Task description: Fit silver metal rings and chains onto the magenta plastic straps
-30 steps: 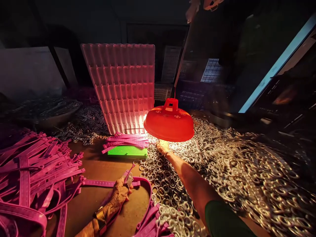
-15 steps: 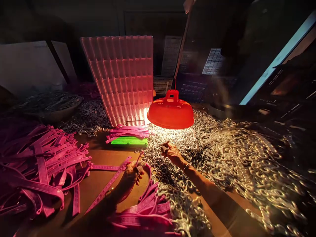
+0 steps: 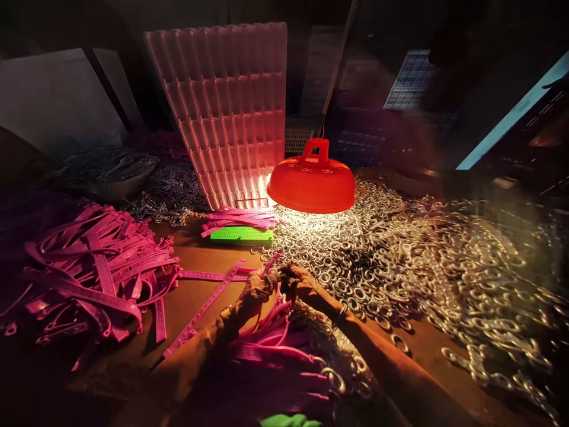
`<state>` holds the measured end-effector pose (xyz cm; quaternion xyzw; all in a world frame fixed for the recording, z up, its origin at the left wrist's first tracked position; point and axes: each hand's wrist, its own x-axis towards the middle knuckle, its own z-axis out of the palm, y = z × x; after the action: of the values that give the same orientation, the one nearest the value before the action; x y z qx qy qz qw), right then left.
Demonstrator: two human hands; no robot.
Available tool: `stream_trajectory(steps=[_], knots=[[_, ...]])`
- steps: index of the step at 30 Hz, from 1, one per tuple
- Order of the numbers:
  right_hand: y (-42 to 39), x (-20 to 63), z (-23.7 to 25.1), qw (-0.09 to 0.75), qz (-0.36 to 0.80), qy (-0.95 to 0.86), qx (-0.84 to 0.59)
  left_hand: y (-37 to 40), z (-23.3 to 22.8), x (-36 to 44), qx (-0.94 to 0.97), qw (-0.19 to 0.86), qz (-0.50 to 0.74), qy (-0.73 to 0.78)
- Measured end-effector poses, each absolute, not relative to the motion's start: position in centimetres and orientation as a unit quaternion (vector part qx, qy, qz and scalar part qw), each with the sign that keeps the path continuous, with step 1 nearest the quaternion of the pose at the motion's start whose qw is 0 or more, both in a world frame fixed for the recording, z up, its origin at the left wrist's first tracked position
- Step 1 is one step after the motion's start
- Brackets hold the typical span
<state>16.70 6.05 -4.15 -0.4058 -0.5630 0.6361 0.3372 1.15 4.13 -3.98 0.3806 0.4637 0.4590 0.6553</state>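
My left hand point(image 3: 254, 289) grips the end of a pink plastic strap point(image 3: 205, 306) that runs down-left across the brown table. My right hand point(image 3: 302, 283) is closed on a small metal ring, pressed against the strap end right beside my left hand; the ring itself is mostly hidden by my fingers. Both hands meet just in front of the red lamp shade point(image 3: 311, 184). A large spread of silver metal rings point(image 3: 427, 261) covers the table to the right of my hands. More pink straps point(image 3: 275, 350) lie under my forearms.
A heap of pink straps point(image 3: 93, 267) lies at the left. A green perforated block point(image 3: 242, 235) with a few straps on it sits behind my hands. A ribbed translucent tray point(image 3: 229, 107) leans upright at the back. Dark crates point(image 3: 400, 95) stand behind the lamp.
My right hand came back from under the lamp with a ring and joined my left hand at the strap end. The view tilted downward.
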Motion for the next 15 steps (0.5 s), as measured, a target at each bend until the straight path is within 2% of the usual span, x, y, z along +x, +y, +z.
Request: stream_trajectory(steps=[4,11,15], knots=[[6.4,17.0,-4.7,0.335,0.626,-0.578,-0.403,4.1,-4.7,0.6,0.364,0.678,0.450,0.454],[7.6,16.7,-7.0,0.349,0.648,-0.484,-0.474,3.5,-5.2,0.3,0.342,0.663,0.490,0.450],[7.3,16.8,-6.7,0.360,0.617,-0.506,-0.484,3.2,-4.9,0.5,0.358,0.664,0.485,0.443]])
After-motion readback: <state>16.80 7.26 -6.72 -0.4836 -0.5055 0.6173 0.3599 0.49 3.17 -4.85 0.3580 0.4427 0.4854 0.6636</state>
